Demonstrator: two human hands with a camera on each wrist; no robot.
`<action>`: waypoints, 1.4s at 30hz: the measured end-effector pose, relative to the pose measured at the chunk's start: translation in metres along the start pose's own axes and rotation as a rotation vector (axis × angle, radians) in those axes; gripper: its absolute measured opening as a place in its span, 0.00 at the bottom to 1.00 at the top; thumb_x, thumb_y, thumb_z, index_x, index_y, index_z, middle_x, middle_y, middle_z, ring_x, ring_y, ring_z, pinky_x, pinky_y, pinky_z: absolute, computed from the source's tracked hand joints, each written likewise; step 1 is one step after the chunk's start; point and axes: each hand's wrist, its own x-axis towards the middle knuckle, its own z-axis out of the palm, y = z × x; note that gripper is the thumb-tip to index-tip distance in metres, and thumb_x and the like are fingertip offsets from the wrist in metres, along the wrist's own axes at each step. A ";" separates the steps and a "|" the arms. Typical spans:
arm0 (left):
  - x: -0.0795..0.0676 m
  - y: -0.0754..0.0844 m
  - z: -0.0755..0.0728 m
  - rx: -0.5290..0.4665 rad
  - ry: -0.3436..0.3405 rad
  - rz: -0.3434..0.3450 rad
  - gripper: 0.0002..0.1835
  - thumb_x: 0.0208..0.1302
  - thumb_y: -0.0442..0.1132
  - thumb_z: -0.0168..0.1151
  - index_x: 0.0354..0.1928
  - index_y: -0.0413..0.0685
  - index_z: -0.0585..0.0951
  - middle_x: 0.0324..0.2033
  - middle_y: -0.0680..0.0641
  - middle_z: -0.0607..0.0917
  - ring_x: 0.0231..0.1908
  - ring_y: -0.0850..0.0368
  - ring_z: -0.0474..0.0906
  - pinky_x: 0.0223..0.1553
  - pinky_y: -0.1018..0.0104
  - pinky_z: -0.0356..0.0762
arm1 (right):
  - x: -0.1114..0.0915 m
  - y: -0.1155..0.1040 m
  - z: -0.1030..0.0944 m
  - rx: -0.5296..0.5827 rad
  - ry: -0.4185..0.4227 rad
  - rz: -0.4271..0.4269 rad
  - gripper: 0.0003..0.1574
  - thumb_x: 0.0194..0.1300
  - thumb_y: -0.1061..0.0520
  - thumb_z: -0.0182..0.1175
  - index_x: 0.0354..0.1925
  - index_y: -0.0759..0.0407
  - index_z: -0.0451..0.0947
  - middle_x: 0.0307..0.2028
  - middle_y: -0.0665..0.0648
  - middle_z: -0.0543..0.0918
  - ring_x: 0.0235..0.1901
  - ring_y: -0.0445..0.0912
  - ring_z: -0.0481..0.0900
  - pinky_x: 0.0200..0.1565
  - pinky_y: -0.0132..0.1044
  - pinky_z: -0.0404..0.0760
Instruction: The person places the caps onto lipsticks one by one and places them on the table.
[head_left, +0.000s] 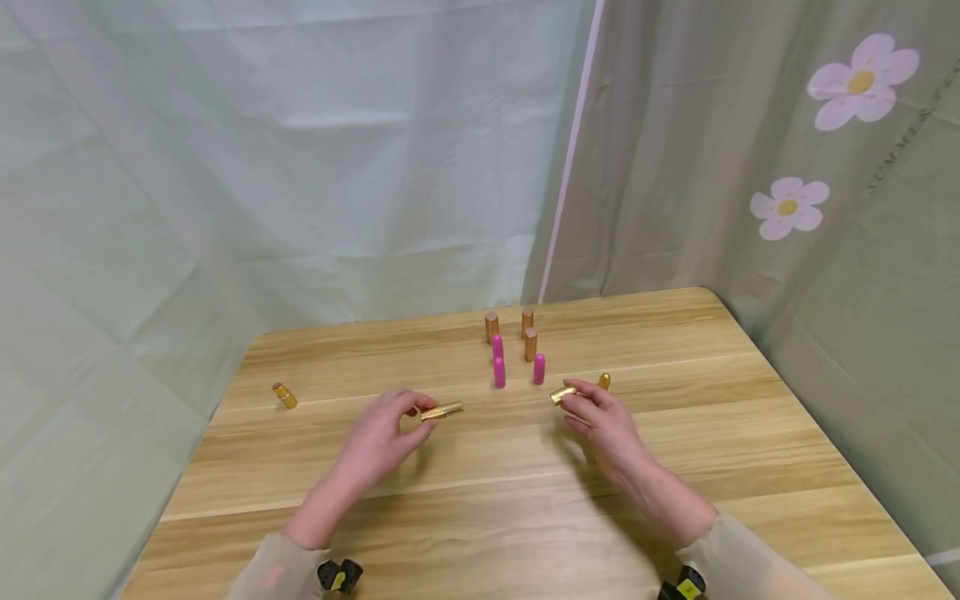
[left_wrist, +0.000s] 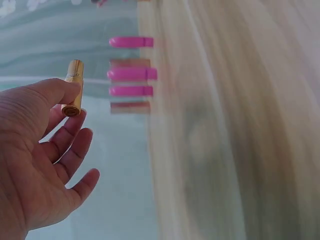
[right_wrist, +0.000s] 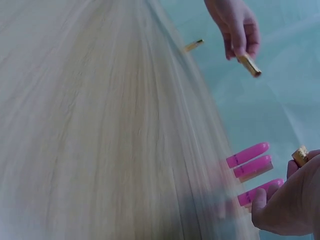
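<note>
My left hand (head_left: 386, 437) pinches a gold lipstick tube (head_left: 442, 411) between thumb and fingers, above the table. In the left wrist view, this tube (left_wrist: 74, 89) has a narrower upper end, and the other fingers are spread loosely. My right hand (head_left: 603, 425) holds a short gold cylinder (head_left: 562, 395), which looks like a lipstick cap, by its fingertips. The right wrist view shows the short cylinder (right_wrist: 300, 156) partly hidden by the fingers. The two held pieces are apart. Just behind the right hand is a gold round-topped tube (head_left: 604, 381), its lower part hidden.
Pink round-topped tubes (head_left: 499, 372) and copper-coloured tubes (head_left: 531, 344) stand grouped toward the back middle of the wooden table (head_left: 487, 517). Far left is another gold tube (head_left: 285, 396) with a reddish-brown end. Curtains (head_left: 375, 167) hang behind the table.
</note>
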 end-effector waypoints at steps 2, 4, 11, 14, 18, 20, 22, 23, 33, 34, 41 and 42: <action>0.005 0.008 0.004 -0.007 -0.005 0.015 0.10 0.61 0.38 0.75 0.44 0.53 0.87 0.40 0.56 0.85 0.41 0.55 0.80 0.45 0.56 0.78 | 0.000 0.000 0.004 0.010 -0.002 -0.005 0.29 0.72 0.63 0.61 0.66 0.72 0.69 0.47 0.54 0.82 0.50 0.45 0.82 0.66 0.56 0.70; 0.010 0.017 0.008 -0.021 -0.015 0.017 0.10 0.61 0.38 0.75 0.45 0.53 0.87 0.40 0.56 0.85 0.42 0.55 0.80 0.45 0.56 0.78 | 0.000 0.001 0.008 0.020 -0.004 -0.005 0.28 0.72 0.63 0.61 0.66 0.73 0.69 0.46 0.54 0.82 0.49 0.45 0.82 0.66 0.56 0.70; 0.024 0.040 0.024 -0.078 -0.061 0.005 0.10 0.62 0.40 0.75 0.46 0.55 0.87 0.39 0.58 0.85 0.43 0.53 0.80 0.46 0.57 0.78 | 0.001 0.005 0.021 0.018 -0.038 0.007 0.26 0.71 0.63 0.62 0.63 0.74 0.72 0.49 0.54 0.83 0.51 0.45 0.81 0.65 0.55 0.71; 0.026 0.046 0.029 -0.093 -0.072 0.009 0.10 0.62 0.40 0.75 0.46 0.56 0.87 0.39 0.59 0.85 0.44 0.53 0.80 0.48 0.56 0.78 | 0.001 0.006 0.026 0.005 -0.044 0.006 0.25 0.71 0.63 0.63 0.62 0.73 0.74 0.50 0.55 0.83 0.51 0.46 0.81 0.65 0.55 0.72; 0.028 0.050 0.034 -0.093 -0.086 0.006 0.10 0.63 0.42 0.74 0.46 0.58 0.87 0.40 0.61 0.85 0.44 0.57 0.79 0.48 0.57 0.77 | 0.001 0.008 0.029 0.001 -0.033 0.004 0.24 0.70 0.64 0.63 0.62 0.73 0.76 0.50 0.55 0.83 0.51 0.46 0.81 0.64 0.55 0.72; 0.029 0.051 0.036 -0.089 -0.092 0.000 0.10 0.64 0.42 0.74 0.47 0.59 0.87 0.41 0.62 0.84 0.44 0.60 0.78 0.48 0.58 0.77 | 0.001 0.009 0.030 -0.002 -0.026 0.005 0.24 0.70 0.64 0.64 0.61 0.73 0.76 0.49 0.55 0.84 0.50 0.45 0.82 0.64 0.54 0.73; 0.029 0.051 0.037 -0.083 -0.097 0.002 0.10 0.64 0.43 0.74 0.46 0.59 0.87 0.41 0.63 0.84 0.44 0.61 0.78 0.48 0.58 0.77 | 0.001 0.009 0.030 -0.007 -0.021 0.006 0.24 0.70 0.64 0.65 0.61 0.72 0.77 0.49 0.55 0.84 0.49 0.45 0.83 0.63 0.53 0.75; 0.029 0.051 0.038 -0.082 -0.099 0.003 0.10 0.64 0.43 0.74 0.46 0.60 0.87 0.41 0.63 0.84 0.44 0.61 0.78 0.48 0.58 0.77 | 0.001 0.009 0.030 -0.012 -0.023 0.004 0.24 0.69 0.63 0.65 0.61 0.72 0.77 0.49 0.55 0.84 0.49 0.44 0.83 0.63 0.52 0.75; 0.031 0.053 0.039 -0.088 -0.104 0.011 0.10 0.65 0.44 0.73 0.46 0.60 0.87 0.42 0.62 0.84 0.44 0.60 0.78 0.47 0.59 0.77 | -0.003 0.009 0.033 -0.056 -0.050 0.008 0.25 0.67 0.62 0.68 0.59 0.73 0.78 0.52 0.58 0.85 0.50 0.44 0.83 0.62 0.51 0.75; 0.032 0.054 0.040 -0.089 -0.105 0.012 0.09 0.65 0.44 0.73 0.46 0.60 0.87 0.42 0.61 0.84 0.44 0.60 0.78 0.47 0.59 0.77 | -0.003 0.009 0.033 -0.057 -0.055 0.009 0.24 0.67 0.62 0.68 0.59 0.72 0.79 0.52 0.57 0.85 0.50 0.44 0.83 0.63 0.52 0.75; 0.032 0.053 0.041 -0.105 -0.113 0.028 0.10 0.65 0.44 0.73 0.47 0.58 0.87 0.43 0.60 0.85 0.45 0.55 0.80 0.48 0.58 0.76 | -0.005 0.011 0.035 -0.053 -0.070 0.014 0.18 0.69 0.61 0.66 0.55 0.68 0.83 0.50 0.57 0.86 0.50 0.46 0.83 0.62 0.53 0.75; 0.032 0.053 0.041 -0.110 -0.117 0.028 0.10 0.64 0.44 0.73 0.47 0.58 0.87 0.43 0.60 0.85 0.45 0.55 0.80 0.48 0.58 0.76 | -0.005 0.011 0.035 -0.052 -0.070 0.018 0.18 0.69 0.61 0.66 0.55 0.68 0.83 0.50 0.57 0.86 0.51 0.46 0.83 0.63 0.53 0.75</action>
